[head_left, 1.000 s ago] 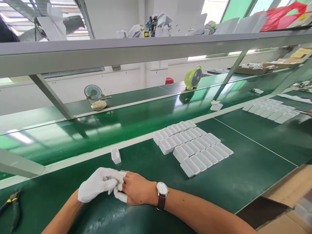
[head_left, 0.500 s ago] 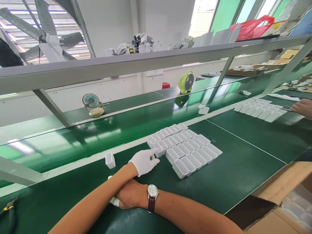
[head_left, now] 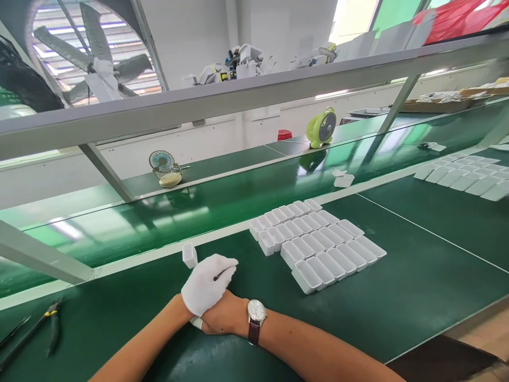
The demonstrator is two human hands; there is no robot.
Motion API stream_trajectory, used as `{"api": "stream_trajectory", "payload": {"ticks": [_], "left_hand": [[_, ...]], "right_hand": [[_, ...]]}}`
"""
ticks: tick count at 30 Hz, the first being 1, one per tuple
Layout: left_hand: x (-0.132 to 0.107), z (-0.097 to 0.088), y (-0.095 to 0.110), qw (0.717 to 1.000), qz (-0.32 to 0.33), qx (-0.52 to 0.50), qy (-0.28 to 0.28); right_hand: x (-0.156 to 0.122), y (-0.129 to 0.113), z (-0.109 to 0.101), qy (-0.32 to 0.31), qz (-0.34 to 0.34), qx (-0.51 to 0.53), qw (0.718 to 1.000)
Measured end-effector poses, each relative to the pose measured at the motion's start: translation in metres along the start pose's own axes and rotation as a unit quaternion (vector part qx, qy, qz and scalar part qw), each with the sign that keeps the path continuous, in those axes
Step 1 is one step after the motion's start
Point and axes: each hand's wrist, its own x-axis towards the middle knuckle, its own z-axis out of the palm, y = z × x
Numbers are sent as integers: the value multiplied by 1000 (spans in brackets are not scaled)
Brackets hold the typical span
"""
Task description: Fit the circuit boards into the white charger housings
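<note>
Two hands cross on my smooth green tabletop [head_left: 397, 297]: my white cloth-gloved left hand [head_left: 204, 284] lies loosely curled and empty over my bare right hand [head_left: 225, 318], whose fingers are hidden. One small rectangular white plastic tray [head_left: 190, 255] stands just beyond.

White glove [head_left: 207, 284], white trays [head_left: 318, 244], dark green table [head_left: 397, 297], lime-green fan [head_left: 321, 127].

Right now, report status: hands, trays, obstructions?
Left hand gloved, resting on right hand, both empty. White trays grouped, untouched. Single tray just beyond the hands.
</note>
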Motion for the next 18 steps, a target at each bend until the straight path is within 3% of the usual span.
{"api": "stream_trajectory", "payload": {"ticks": [3, 5, 7, 10, 13, 18], "left_hand": [[-24, -17, -29, 988, 1, 81, 133], [-31, -26, -50, 968, -61, 150, 194], [-31, -32, -68, 953, -141, 167, 212], [-26, -38, -88, 954, -250, 93, 139], [-23, -38, -99, 946, -312, 26, 78], [-26, -31, -110, 948, -296, 47, 106]], "right_hand": [[7, 0, -4, 19, -13, -13, 1000], [9, 1, -9, 41, -30, -34, 998], [10, 2, -14, 51, -52, -56, 996], [10, 4, -18, 37, -64, -79, 994], [10, 4, -19, 21, -62, -97, 993], [9, 2, -17, -7, -51, -125, 991]]}}
